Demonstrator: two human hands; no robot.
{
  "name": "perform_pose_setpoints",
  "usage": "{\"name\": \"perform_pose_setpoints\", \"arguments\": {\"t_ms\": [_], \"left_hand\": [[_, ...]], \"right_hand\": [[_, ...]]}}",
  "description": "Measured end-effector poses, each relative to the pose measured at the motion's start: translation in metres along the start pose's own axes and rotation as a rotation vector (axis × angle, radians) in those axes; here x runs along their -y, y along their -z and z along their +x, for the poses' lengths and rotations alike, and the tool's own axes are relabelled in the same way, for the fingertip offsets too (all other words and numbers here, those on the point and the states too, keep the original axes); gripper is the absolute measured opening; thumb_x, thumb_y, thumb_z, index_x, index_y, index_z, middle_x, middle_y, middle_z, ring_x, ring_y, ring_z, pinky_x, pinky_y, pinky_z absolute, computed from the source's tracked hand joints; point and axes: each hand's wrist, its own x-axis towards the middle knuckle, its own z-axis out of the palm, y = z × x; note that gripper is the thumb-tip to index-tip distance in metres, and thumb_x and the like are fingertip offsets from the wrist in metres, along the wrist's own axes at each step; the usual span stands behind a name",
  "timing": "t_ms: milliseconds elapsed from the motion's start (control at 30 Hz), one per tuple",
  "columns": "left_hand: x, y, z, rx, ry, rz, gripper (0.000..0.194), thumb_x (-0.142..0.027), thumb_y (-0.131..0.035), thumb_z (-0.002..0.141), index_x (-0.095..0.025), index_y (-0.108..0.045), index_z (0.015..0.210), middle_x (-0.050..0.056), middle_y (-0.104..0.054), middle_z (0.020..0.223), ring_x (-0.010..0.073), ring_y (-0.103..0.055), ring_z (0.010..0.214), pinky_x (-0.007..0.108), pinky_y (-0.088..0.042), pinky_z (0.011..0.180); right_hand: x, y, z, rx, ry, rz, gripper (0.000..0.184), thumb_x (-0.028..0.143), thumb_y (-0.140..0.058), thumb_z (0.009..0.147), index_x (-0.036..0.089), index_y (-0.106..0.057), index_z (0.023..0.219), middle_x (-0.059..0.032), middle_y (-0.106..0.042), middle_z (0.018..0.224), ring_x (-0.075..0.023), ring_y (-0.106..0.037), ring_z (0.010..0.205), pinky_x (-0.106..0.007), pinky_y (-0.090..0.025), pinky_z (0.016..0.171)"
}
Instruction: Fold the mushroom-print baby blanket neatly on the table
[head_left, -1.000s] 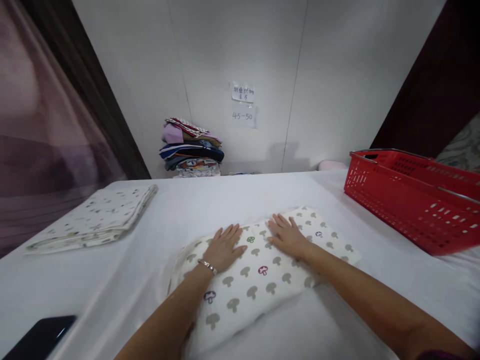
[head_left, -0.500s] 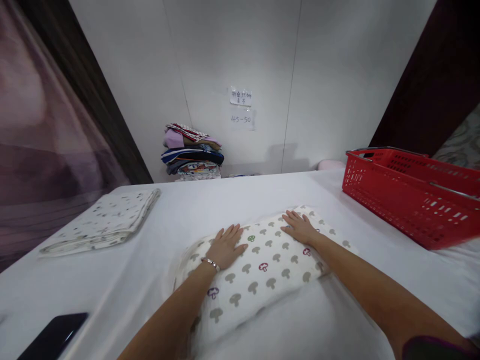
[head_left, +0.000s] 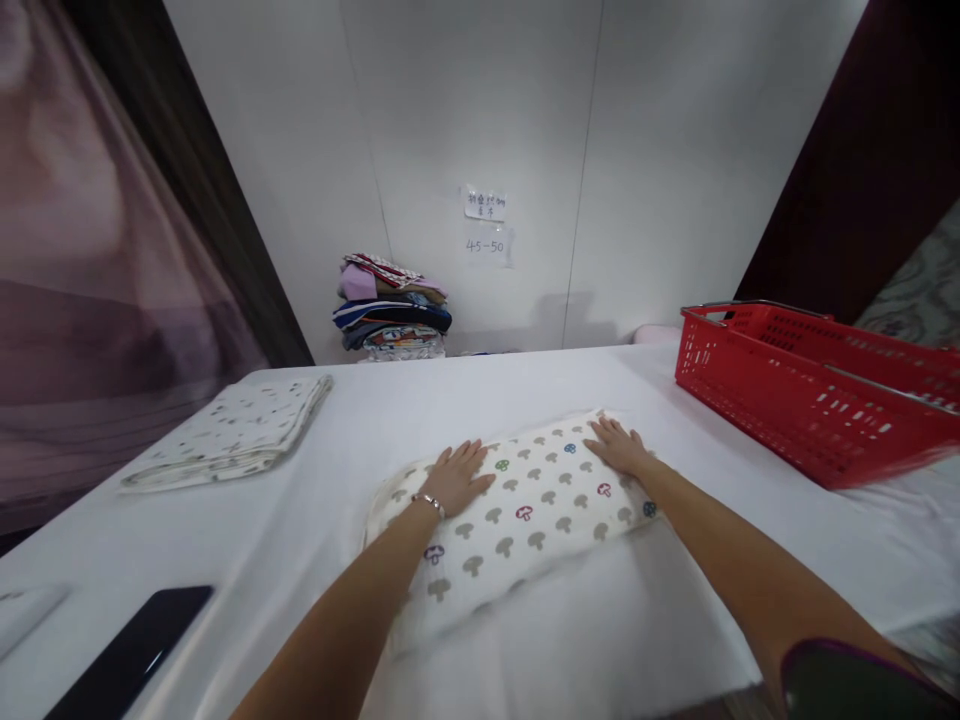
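A folded white cloth with a mushroom print (head_left: 517, 520) lies on the white-covered table (head_left: 675, 620) in front of me. My left hand (head_left: 457, 478), with a bracelet at the wrist, rests flat on the cloth's left part, fingers stretched out. Over on the cloth's far right end, my right hand (head_left: 619, 447) also lies flat with its fingers spread. Neither hand grips anything.
A second folded white cloth with small marks (head_left: 236, 430) lies at the table's left. A red plastic basket (head_left: 810, 400) stands at the right. A dark phone (head_left: 131, 655) lies near the front left edge. A pile of folded clothes (head_left: 391, 308) sits against the back wall.
My right hand has slid rightward along the mushroom cloth to its far end. The left hand has stayed roughly in place, and the view has shifted a little.
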Motion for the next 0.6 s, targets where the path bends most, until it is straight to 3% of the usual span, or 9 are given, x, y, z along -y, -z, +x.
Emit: {"name": "perform_pose_setpoints", "arguments": {"t_ms": [133, 267, 433, 600], "left_hand": [[-0.011, 0.010, -0.001, 0.022, 0.055, 0.011, 0.064, -0.058, -0.026, 0.087, -0.023, -0.031, 0.140, 0.003, -0.018, 0.151, 0.0222, -0.011, 0.139, 0.047, -0.009, 0.112], [-0.021, 0.025, -0.024, -0.088, 0.151, -0.026, 0.060, -0.056, -0.029, 0.088, -0.023, -0.037, 0.137, 0.005, -0.023, 0.149, 0.0236, -0.014, 0.139, 0.048, -0.011, 0.112], [-0.017, 0.037, -0.106, -0.165, 0.259, -0.082, 0.052, -0.049, -0.042, 0.084, -0.022, -0.048, 0.128, 0.007, -0.035, 0.145, 0.0241, -0.029, 0.134, 0.042, -0.023, 0.109], [-0.016, 0.027, -0.188, -0.288, 0.624, -0.197, 0.054, -0.049, -0.042, 0.083, -0.017, -0.049, 0.124, 0.011, -0.050, 0.132, 0.0255, -0.048, 0.119, 0.038, -0.039, 0.098]], "right_hand": [[-0.013, 0.004, -0.019, -0.125, -0.079, 0.014, 0.057, 0.052, -0.026, 0.089, 0.023, -0.036, 0.137, -0.0066, -0.024, 0.149, -0.0255, -0.014, 0.138, -0.052, -0.019, 0.107], [-0.054, -0.001, -0.057, -0.163, -0.222, 0.151, 0.058, 0.048, -0.029, 0.090, 0.014, -0.041, 0.135, -0.0117, -0.043, 0.138, -0.0243, -0.039, 0.127, -0.036, -0.032, 0.103], [-0.093, 0.000, -0.088, -0.133, -0.287, 0.242, 0.060, 0.048, -0.040, 0.086, 0.012, -0.045, 0.133, -0.0126, -0.056, 0.125, -0.0261, -0.051, 0.116, -0.035, -0.038, 0.099], [-0.091, 0.012, -0.084, -0.082, -0.384, 0.318, 0.043, 0.049, -0.050, 0.079, 0.015, -0.065, 0.100, -0.0150, -0.065, 0.104, -0.0311, -0.058, 0.105, -0.042, -0.047, 0.087]]}}
